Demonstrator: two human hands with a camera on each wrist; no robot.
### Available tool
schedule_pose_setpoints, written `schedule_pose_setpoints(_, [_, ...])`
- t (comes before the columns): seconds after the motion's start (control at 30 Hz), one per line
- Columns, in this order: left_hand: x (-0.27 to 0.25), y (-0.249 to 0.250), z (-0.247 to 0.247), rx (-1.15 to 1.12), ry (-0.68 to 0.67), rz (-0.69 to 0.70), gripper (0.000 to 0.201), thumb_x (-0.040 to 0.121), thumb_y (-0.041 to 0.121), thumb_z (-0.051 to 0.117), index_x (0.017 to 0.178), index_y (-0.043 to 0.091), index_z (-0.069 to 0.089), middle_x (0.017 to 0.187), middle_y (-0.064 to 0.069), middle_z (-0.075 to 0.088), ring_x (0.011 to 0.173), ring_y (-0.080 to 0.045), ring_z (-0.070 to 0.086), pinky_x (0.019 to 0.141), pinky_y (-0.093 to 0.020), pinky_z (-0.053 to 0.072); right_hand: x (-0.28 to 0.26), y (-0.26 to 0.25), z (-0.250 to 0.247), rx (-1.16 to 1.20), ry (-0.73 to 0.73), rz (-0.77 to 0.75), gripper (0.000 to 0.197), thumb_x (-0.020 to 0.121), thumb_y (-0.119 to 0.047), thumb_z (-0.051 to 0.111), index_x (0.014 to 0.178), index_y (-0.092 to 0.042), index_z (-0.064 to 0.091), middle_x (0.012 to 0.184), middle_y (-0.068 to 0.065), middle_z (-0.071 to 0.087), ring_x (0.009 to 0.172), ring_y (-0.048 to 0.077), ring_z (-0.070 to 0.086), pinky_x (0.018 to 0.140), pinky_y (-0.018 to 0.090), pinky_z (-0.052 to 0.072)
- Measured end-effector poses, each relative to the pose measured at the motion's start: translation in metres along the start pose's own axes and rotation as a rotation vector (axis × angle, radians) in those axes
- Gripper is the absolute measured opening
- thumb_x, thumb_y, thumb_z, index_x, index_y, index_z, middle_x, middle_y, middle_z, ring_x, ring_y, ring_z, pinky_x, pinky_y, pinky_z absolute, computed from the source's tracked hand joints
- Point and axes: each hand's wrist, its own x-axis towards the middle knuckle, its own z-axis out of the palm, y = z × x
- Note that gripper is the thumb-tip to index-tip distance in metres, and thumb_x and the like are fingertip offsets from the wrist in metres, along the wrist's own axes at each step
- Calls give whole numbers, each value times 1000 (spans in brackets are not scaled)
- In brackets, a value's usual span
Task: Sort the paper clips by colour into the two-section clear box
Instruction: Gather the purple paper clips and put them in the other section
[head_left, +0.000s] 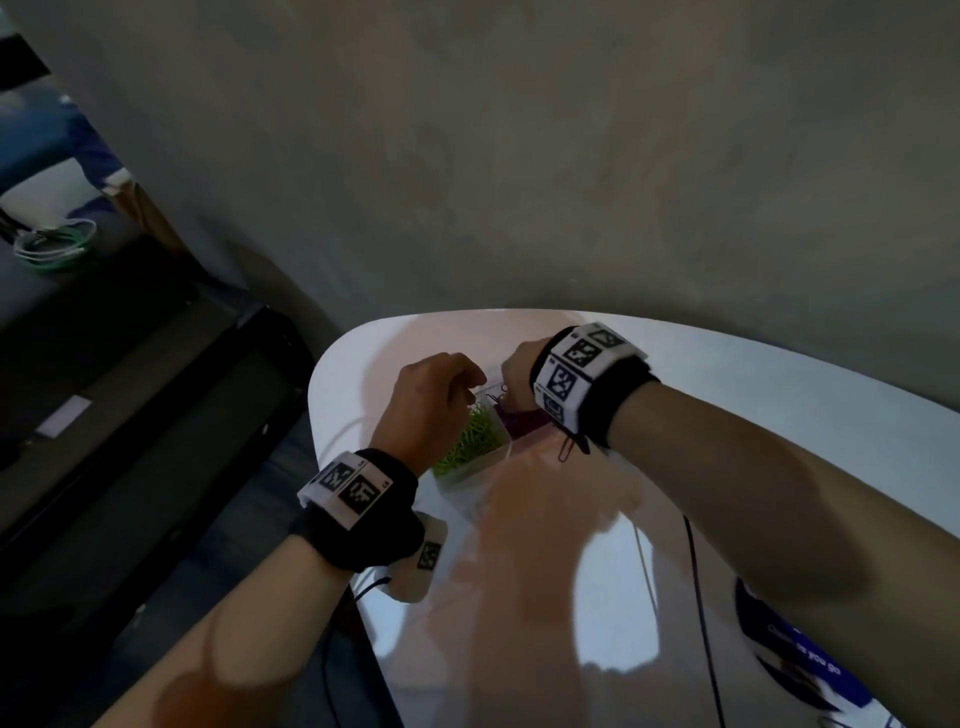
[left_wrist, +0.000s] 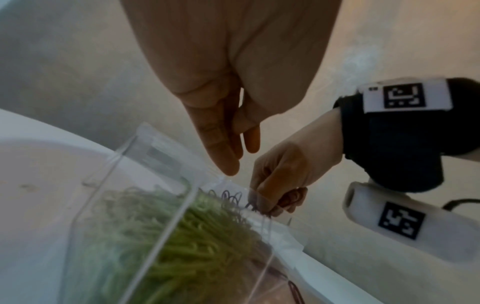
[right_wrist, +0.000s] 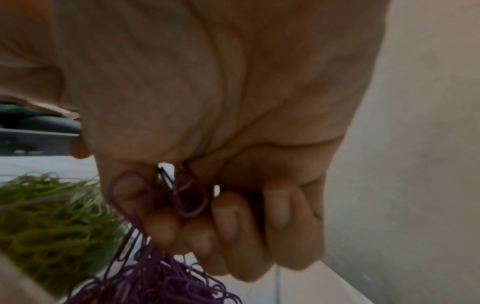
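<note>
The two-section clear box (head_left: 470, 475) stands on the white table (head_left: 779, 415). A heap of green paper clips (head_left: 472, 441) fills its left section, and purple clips (head_left: 519, 423) lie in the right one. My right hand (right_wrist: 182, 205) is over the purple section, its fingers curled around a few purple clips (right_wrist: 187, 195) that hang into the purple heap (right_wrist: 161, 283). My left hand (left_wrist: 233, 162) points straight fingers down at the box's far rim (left_wrist: 145, 131) and holds nothing. One purple clip (head_left: 565, 449) lies on the table just right of the box.
The table's left edge (head_left: 317, 415) runs close beside the box, with dark floor and furniture beyond it. Thin cables (head_left: 696, 597) cross the near table top. A blue printed item (head_left: 800, 660) lies near the right front. A grey wall stands behind.
</note>
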Motion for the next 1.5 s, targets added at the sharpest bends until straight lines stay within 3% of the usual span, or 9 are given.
schedule_pose_setpoints(0.23, [-5, -2, 3, 34, -28, 27, 35, 80, -14, 42, 84, 6, 70, 84, -10, 68, 72, -23, 60, 72, -32, 51, -11, -5, 2, 99, 61, 10, 35, 68, -49, 72, 69, -23, 48, 63, -3, 47, 51, 17, 51, 68, 37, 58])
schedule_pose_setpoints(0.4, [-7, 4, 8, 47, -48, 82, 31, 79, -10, 44, 82, 5, 71, 84, -10, 69, 76, -24, 61, 71, -25, 45, -40, 15, -8, 446, 131, -90, 41, 80, -35, 72, 116, -17, 63, 112, 4, 63, 100, 22, 60, 88, 31, 49])
schedule_pose_setpoints(0.63, [-21, 39, 45, -25, -189, 255, 24, 77, 1, 46, 75, 4, 70, 75, -9, 70, 65, -20, 59, 64, -17, 40, -91, 54, 35, 884, 395, 29, 21, 90, -23, 59, 107, -18, 70, 108, 1, 70, 91, 9, 59, 79, 15, 38])
schedule_pose_setpoints(0.8, [-29, 55, 102, 302, -409, 179, 40, 82, -4, 46, 120, 3, 58, 122, -16, 56, 116, -30, 49, 99, -35, 40, -149, 67, 103, 987, 305, 165, 22, 91, -24, 60, 108, -17, 70, 109, 2, 70, 99, 13, 62, 81, 16, 40])
schedule_pose_setpoints(0.93, [-40, 77, 128, 588, -524, 133, 28, 84, 0, 45, 111, -2, 53, 120, -19, 44, 116, -36, 39, 95, -40, 37, -216, 76, 166, 1074, 310, 331, 23, 89, -25, 61, 111, -18, 68, 112, 2, 69, 102, 14, 62, 89, 19, 43])
schedule_pose_setpoints(1.07, [-82, 121, 171, 557, -649, 283, 22, 89, 5, 46, 109, -2, 53, 121, -20, 41, 114, -37, 37, 88, -42, 37, -286, 85, 242, 1039, 231, 513, 50, 81, -26, 72, 128, -20, 55, 134, 6, 51, 122, 21, 49, 97, 25, 37])
schedule_pose_setpoints(1.23, [-155, 171, 230, 458, -820, 478, 33, 93, 18, 50, 122, 1, 50, 125, -17, 42, 116, -35, 37, 97, -43, 36, -354, 72, 322, 1015, -15, 601, 117, 57, -46, 85, 149, -33, 13, 156, 7, 7, 145, 27, 3, 116, 48, 20])
schedule_pose_setpoints(1.37, [-192, 195, 247, 378, -870, 518, 39, 85, 3, 50, 124, 5, 52, 122, -15, 47, 114, -32, 41, 93, -44, 41, -386, 43, 355, 1018, 40, 706, 123, 55, -52, 84, 149, -29, 8, 150, 11, 10, 141, 30, 6, 111, 50, 30])
schedule_pose_setpoints(1.5, [-211, 197, 229, 353, -664, 360, 44, 84, 2, 52, 127, 8, 49, 129, -11, 44, 118, -29, 42, 99, -40, 41, -401, 42, 378, 1047, 42, 805, 128, 60, -71, 68, 150, -25, -10, 156, 11, -17, 144, 31, -15, 117, 51, 7])
